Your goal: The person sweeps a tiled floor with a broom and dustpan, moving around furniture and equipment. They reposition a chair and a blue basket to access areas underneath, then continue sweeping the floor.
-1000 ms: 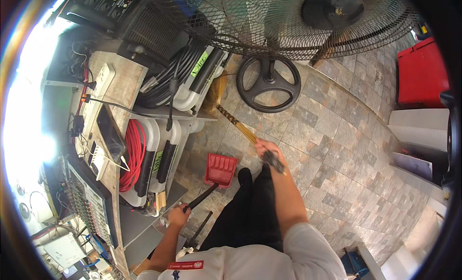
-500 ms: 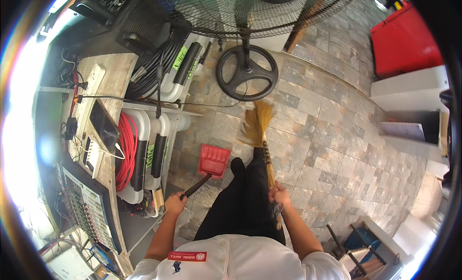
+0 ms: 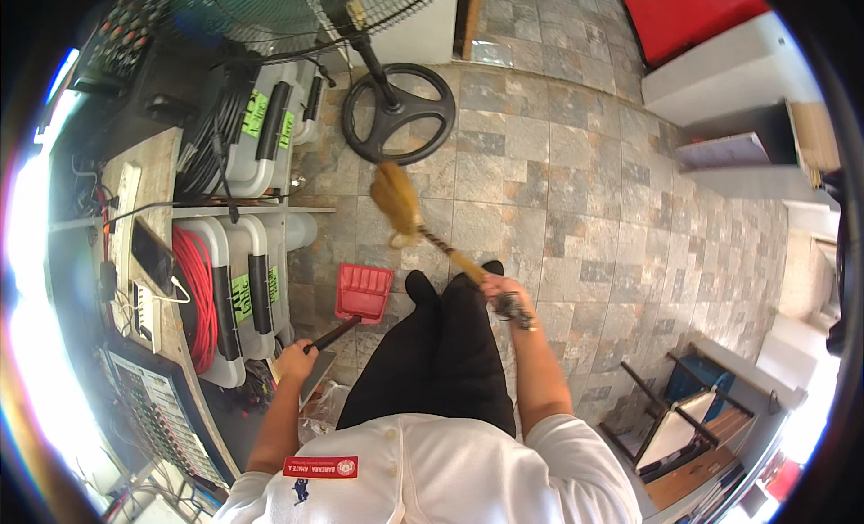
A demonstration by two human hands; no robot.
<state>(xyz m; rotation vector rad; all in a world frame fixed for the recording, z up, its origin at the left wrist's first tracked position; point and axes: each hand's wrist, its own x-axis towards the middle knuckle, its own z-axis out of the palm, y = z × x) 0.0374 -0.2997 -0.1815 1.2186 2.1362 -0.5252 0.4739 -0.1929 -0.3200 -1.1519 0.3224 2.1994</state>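
Note:
My left hand is closed round the dark handle of a red dustpan, whose pan is low by the floor, left of my feet. In my right hand is the handle of a straw broom, gripped near its upper end. The broom slants forward and to the left, its yellow-brown bristles slightly blurred, close to the round black base of a standing fan. I cannot tell whether the bristles touch the floor.
Shelves on the left hold clear bins with a coiled red cable and black cables, beside an audio mixer. A red box is at the far right, a wooden chair at lower right. Grey tiles cover the floor.
The broom has swung left, its head now tilted toward the fan base, and my right hand has risen. The dustpan stays in my left hand. The whole view has shifted a little.

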